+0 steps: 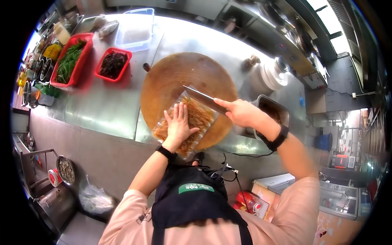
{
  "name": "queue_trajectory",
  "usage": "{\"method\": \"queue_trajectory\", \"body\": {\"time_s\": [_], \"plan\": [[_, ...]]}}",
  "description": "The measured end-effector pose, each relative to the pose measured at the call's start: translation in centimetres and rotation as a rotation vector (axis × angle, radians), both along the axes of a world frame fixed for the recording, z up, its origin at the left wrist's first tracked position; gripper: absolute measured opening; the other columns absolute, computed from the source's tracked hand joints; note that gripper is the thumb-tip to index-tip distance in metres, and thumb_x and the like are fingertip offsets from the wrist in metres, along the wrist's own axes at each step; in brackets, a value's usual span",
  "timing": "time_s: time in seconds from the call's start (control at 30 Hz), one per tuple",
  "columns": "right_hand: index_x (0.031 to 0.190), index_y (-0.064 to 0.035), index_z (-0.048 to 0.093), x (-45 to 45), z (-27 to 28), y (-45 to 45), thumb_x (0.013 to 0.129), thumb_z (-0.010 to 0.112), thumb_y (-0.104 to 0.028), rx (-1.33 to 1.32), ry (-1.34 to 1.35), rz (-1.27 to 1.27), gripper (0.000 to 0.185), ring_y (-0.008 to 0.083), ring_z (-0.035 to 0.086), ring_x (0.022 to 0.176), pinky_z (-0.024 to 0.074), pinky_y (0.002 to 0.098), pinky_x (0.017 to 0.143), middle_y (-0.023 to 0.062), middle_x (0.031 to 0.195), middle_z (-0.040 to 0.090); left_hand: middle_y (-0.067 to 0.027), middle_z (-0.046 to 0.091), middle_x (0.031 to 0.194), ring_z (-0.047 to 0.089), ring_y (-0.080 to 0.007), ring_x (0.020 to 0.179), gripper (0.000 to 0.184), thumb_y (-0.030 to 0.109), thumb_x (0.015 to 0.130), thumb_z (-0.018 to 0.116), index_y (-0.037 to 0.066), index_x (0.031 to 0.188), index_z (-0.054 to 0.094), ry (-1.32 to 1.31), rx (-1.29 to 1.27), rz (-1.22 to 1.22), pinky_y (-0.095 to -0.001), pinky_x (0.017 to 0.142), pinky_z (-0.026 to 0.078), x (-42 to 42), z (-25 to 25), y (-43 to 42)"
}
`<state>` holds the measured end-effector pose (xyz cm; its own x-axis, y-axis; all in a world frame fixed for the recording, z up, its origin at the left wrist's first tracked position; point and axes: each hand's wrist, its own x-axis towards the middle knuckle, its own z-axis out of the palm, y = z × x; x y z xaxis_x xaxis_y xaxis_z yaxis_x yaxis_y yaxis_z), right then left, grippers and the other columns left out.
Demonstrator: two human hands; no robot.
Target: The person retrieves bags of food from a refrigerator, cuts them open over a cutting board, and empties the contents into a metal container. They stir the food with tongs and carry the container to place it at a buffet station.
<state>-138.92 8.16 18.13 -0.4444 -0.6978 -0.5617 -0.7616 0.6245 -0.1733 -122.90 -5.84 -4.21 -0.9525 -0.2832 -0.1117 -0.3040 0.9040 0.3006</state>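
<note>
Steadying bag [202, 118]: apparently the step, on the near side of round board [188, 69]
Left hand [178, 126]: spread flat atop, grasping nothing
Right hand [241, 112]: closed round knife [201, 93], along bag's far right edge
Knife: next move likely calls for left hand clear

The left forearm [148, 174] is slanting forward and inward, and the left hand [178, 127] is lying flat, palm down, its fingers [181, 111] pointing forward, its thumb [193, 130] sticking out to the right. The right arm [295, 157] is angling in from the right, bent at the elbow [307, 172], while the right hand [243, 113] is gripping, its index finger [222, 103] pointing leftward.
</note>
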Motion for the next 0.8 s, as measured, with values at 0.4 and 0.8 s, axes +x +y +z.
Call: {"method": "queue_trajectory", "body": {"time_s": [0.4,0.8], "plan": [[0.141,-0.0286,0.056,2.6,5.7,15.8,0.090,0.058,-0.010,0.014,0.341,-0.267,0.054,0.0358,0.063,0.087,0.0523,0.0464,0.076,0.0156,0.099,0.061,-0.0174,0.022,0.161,0.014,-0.0334,0.152,0.113,0.070,0.075,0.069,0.003,0.155,0.025,-0.036,0.103,-0.041,-0.0708,0.114,0.014,-0.3,-0.2,-1.3],[0.137,-0.0235,0.059,-1.4,-21.2,8.5,0.087,0.051,-0.004,-0.496,0.575,-0.190,0.054,0.0300,0.056,0.096,0.0497,0.0417,0.079,0.0104,0.103,0.053,-0.0183,0.064,0.114,0.059,-0.0365,0.111,0.074,0.051,0.064,0.089,-0.001,0.108,0.059,-0.100,0.232,0.332,-0.0486,0.092,0.048,-0.7,0.7,-5.9]]}}
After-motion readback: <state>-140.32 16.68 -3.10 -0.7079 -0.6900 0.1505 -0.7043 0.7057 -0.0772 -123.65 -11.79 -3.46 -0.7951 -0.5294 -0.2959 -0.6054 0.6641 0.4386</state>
